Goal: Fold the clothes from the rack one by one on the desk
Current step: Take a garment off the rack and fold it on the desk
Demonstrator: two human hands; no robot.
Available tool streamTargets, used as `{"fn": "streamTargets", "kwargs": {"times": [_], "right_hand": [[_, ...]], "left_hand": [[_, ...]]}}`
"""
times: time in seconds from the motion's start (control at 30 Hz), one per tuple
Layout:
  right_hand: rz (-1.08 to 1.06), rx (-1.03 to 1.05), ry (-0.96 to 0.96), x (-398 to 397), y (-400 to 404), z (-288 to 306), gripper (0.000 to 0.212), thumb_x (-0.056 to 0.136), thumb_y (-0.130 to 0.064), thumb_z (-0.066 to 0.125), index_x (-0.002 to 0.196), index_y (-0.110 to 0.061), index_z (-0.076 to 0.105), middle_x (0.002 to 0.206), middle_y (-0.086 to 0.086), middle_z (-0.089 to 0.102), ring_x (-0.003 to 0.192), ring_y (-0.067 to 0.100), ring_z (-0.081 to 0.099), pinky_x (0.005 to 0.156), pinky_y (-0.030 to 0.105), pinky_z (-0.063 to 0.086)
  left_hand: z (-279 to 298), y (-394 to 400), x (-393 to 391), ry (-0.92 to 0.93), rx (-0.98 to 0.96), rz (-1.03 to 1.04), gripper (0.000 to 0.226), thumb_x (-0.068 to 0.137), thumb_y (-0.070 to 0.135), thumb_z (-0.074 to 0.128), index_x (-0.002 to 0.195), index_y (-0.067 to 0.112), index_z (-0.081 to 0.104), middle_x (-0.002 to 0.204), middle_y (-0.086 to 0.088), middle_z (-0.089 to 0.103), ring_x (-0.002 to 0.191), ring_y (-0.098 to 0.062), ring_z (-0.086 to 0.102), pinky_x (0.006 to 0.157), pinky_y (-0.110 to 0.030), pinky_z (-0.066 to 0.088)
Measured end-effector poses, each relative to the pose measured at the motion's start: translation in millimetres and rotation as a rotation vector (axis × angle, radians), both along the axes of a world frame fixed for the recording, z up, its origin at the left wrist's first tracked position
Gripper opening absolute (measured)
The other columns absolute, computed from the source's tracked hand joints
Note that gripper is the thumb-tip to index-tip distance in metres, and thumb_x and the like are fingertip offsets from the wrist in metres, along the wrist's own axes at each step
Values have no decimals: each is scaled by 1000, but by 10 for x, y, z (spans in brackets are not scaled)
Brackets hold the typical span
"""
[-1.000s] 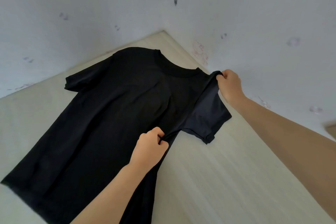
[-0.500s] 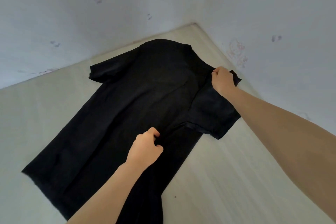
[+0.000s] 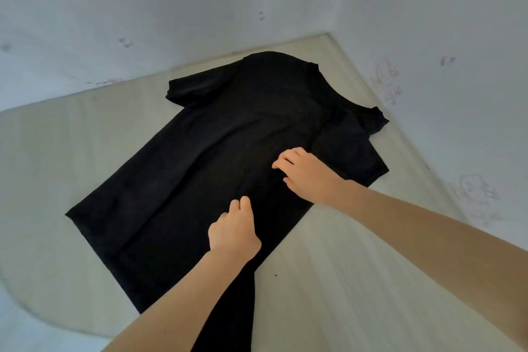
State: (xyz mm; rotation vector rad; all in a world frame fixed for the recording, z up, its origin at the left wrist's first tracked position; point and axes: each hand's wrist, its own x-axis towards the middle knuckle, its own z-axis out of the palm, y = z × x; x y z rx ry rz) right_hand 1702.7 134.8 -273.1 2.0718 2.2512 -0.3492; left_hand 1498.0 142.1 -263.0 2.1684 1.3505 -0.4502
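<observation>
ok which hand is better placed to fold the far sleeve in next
Left, probably. The left hand sits nearer the far sleeve of the shirt; the right hand lies beside the near sleeve.

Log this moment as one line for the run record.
shirt: flat on desk | left hand: pinching cloth | right hand: resting on shirt

Right hand (image 3: 310,173) released the black short-sleeved T-shirt (image 3: 217,157) shoulder, now lower on its body, fingers apparently loosely curled, sleeve lying flat.
</observation>
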Motion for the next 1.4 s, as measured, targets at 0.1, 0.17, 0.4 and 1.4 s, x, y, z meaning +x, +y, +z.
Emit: {"fn": "streamTargets", "kwargs": {"times": [0.1,0.17,0.4,1.4], "right_hand": [[17,-54,-124,-282,-190,-50,43,94,-29,56,136,-23,46,138,6,45,128,29,41,105,46,36],[-30,-89,-150,-326,-228,-63,37,96,-30,52,132,-22,47,139,6,43,129,30,37,105,48,35],[-143,-186,-176,-431,-159,-43,24,99,-21,47,123,-19,49,126,6,45,123,29,40,111,63,20],[-199,16,-85,-407,295,-25,19,98,-18,51,117,-20,51,111,5,56,98,22,50,73,32,45]], "left_hand": [[28,-75,-137,49,-24,49,49,80,14,64,120,19,36,104,2,45,74,-15,49,63,-30,40],[47,-99,-259,80,-31,57,40,80,11,60,114,18,40,104,1,48,78,-18,52,68,-32,43],[24,-44,-762,188,-77,109,14,75,13,61,87,17,56,76,3,56,60,-13,51,54,-26,40],[6,603,-1794,71,-233,20,29,75,-4,63,77,23,53,92,-6,62,79,-23,64,65,-26,52]]}}
